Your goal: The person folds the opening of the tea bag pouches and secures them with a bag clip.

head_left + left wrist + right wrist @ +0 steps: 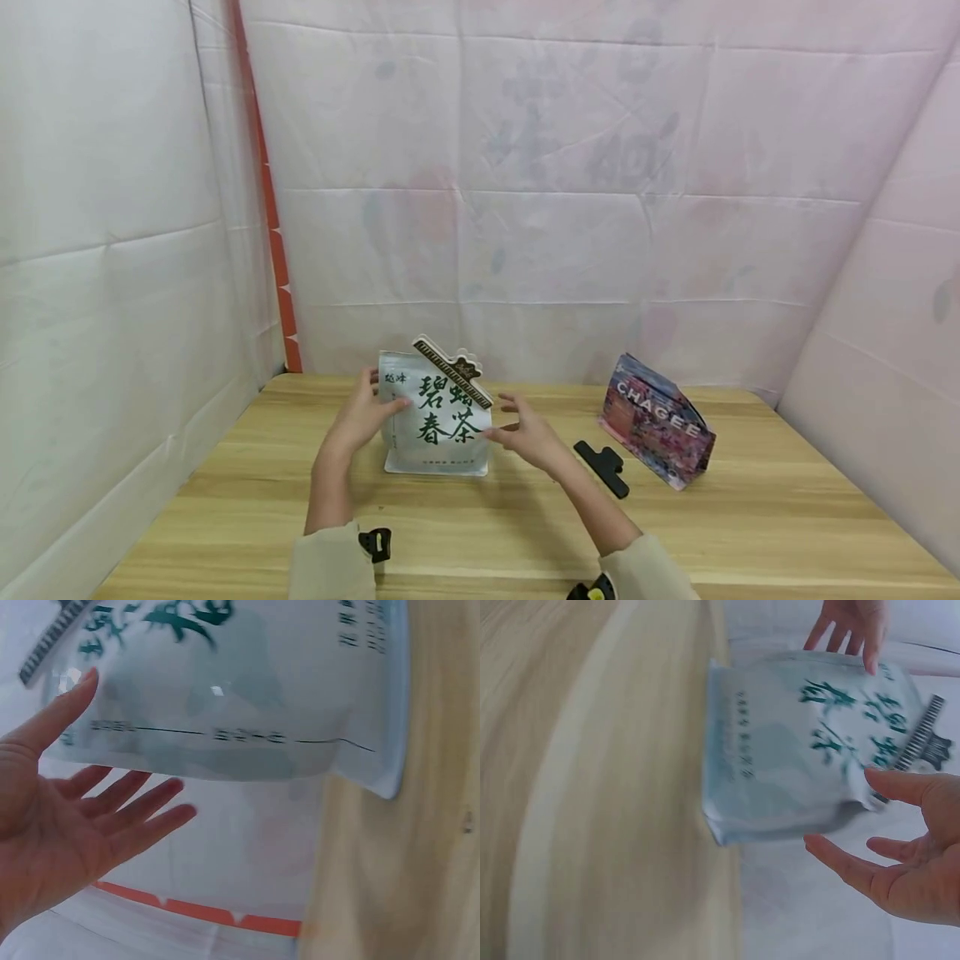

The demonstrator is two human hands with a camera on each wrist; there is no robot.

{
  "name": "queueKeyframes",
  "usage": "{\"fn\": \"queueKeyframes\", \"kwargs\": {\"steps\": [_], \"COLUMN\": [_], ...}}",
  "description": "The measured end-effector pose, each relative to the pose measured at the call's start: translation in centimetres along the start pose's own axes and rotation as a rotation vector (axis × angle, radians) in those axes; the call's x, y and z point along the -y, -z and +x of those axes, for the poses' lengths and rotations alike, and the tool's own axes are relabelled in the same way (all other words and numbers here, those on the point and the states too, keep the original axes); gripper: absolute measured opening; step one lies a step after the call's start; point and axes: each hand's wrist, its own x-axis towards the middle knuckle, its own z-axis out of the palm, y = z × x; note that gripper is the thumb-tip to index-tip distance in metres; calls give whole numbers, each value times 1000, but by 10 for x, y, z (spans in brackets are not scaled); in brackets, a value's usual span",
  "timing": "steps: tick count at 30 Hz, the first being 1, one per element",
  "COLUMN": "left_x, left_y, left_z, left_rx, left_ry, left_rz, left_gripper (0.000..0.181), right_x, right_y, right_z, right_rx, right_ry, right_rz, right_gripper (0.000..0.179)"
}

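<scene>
A silvery-white tea bag (435, 433) with green Chinese lettering stands upright on the table. A cream clip (453, 371) with a dark striped edge sits slanted across its top right corner. My left hand (363, 421) is at the bag's left edge, its thumb over the front and its fingers, loosely extended, on the far side. At the right edge is my right hand (528, 433), thumb close to the front face and fingers spread apart. In the right wrist view, the right-hand fingers (840, 862) stand away from the bag's side.
To the right, a black clip (602, 468) lies on the wooden table (787, 500). Beyond it stands a colourful CHAGEE bag (660, 421), set at an angle. White cloth (562, 208) hangs behind the table and along both sides.
</scene>
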Motion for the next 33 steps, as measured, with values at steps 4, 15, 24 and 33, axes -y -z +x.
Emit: {"fn": "queueKeyframes", "kwargs": {"steps": [4, 15, 24, 33], "left_x": [-24, -106, -99, -81], "left_y": [-1, -72, -172, -231], "left_z": [-5, -33, -35, -13], "left_rx": [-134, -369, -43, 126], "left_ry": [-52, -518, -448, -236], "left_rz": [44, 251, 251, 121], "left_gripper": [72, 49, 39, 27], "right_x": [6, 8, -31, -90], "right_y": [26, 138, 201, 218], "right_z": [-12, -65, -85, -81], "right_rx": [-54, -244, -344, -234], "right_ry": [8, 96, -71, -131], "right_rz": [-11, -295, -487, -598], "right_gripper": [63, 61, 64, 57]}}
